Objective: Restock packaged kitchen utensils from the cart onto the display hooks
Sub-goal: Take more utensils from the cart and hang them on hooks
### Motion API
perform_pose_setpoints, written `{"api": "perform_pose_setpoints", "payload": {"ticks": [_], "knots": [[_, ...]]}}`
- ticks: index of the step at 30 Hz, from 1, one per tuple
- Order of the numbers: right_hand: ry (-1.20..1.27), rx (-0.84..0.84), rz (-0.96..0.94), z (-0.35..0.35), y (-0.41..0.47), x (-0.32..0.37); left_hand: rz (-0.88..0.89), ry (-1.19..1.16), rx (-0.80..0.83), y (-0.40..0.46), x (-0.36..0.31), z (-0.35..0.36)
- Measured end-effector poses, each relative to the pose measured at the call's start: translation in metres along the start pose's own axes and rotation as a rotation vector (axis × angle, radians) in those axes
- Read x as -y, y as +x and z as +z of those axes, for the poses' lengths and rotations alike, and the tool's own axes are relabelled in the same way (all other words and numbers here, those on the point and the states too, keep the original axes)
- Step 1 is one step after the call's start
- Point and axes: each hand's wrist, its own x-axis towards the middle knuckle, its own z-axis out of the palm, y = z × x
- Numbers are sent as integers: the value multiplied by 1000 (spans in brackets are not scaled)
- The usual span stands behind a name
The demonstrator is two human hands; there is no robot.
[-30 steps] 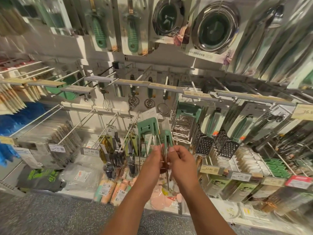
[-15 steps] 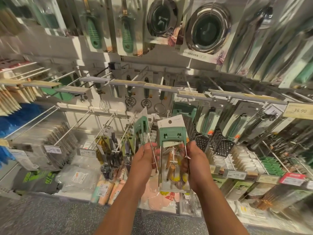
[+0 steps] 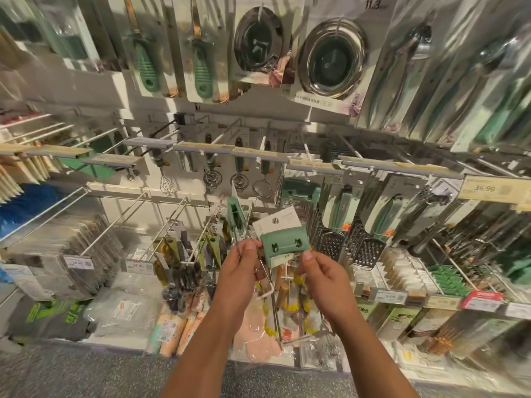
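I hold two packaged green-headed wire utensils in front of a wall of display hooks. My right hand [image 3: 321, 275] pinches one green utensil pack [image 3: 284, 244], tilted with its white card and hang hole up. My left hand [image 3: 240, 270] grips the second utensil [image 3: 236, 216] by its metal wires, edge-on and upright. A white display hook [image 3: 268, 293] with a bent tip shows between my hands, just below the pack. The cart is out of view.
Graters [image 3: 369, 249] hang to the right, whisks [image 3: 211, 176] on the row behind, strainers [image 3: 333, 60] and green-handled tools [image 3: 146, 64] above. A grey price rail [image 3: 399, 166] crosses mid-height. Bagged goods [image 3: 123, 310] lie on the bottom shelf. Speckled floor [image 3: 86, 374] lies below.
My hands have moved apart. The right-hand pack has turned face-on, risen and tilted. The left-hand utensil has turned edge-on.
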Motion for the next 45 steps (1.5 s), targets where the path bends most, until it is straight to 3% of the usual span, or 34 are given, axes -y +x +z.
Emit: {"api": "perform_pose_setpoints", "payload": {"ticks": [14, 20, 29, 45], "knots": [[22, 11, -26, -11, -2, -16, 45, 29, 60, 2, -5, 13], [68, -87, -102, -10, 3, -3, 72, -5, -4, 5, -6, 13], [166, -183, -155, -3, 20, 4, 73, 17, 40, 7, -9, 17], [192, -253, -35, 10, 64, 24, 188, 180, 17, 16, -14, 8]]}}
